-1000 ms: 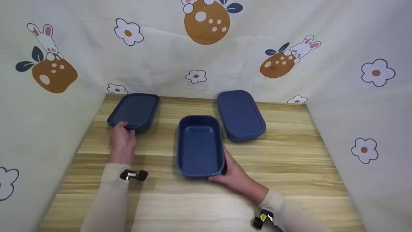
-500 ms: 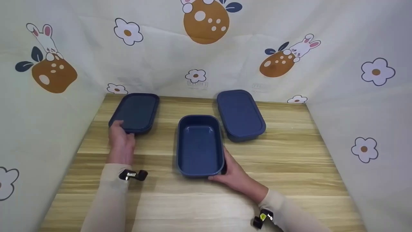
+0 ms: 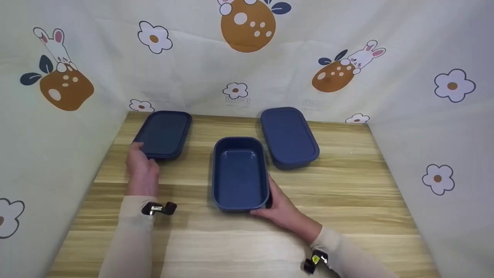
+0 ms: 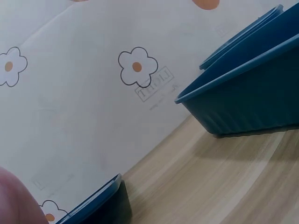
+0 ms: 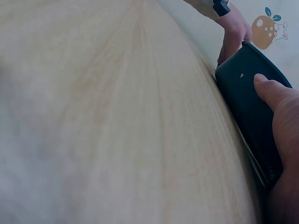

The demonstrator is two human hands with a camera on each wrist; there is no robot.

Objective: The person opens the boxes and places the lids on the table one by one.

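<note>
A lidded dark blue food container (image 3: 166, 133) stands at the far left of the wooden table. My left hand (image 3: 142, 168) is at its near left corner, one fingertip at the lid's left edge and another digit by the near side; the other fingers are hidden. In the middle stands an uncovered, empty blue food container (image 3: 239, 181). My right hand (image 3: 283, 208) holds its near right corner, thumb on the near wall and fingers along the right side. In the right wrist view, the thumb (image 5: 273, 91) lies on the container's wall.
Another lidded blue container (image 3: 289, 135) stands at the back right, close beside the uncovered one. A printed curtain (image 3: 200, 69) hangs behind the table (image 3: 339, 185) and along both sides.
My left hand has slid a little left off the lid's near edge towards the corner. The left container's near edge has shifted slightly. My right hand and the middle container stay put.
</note>
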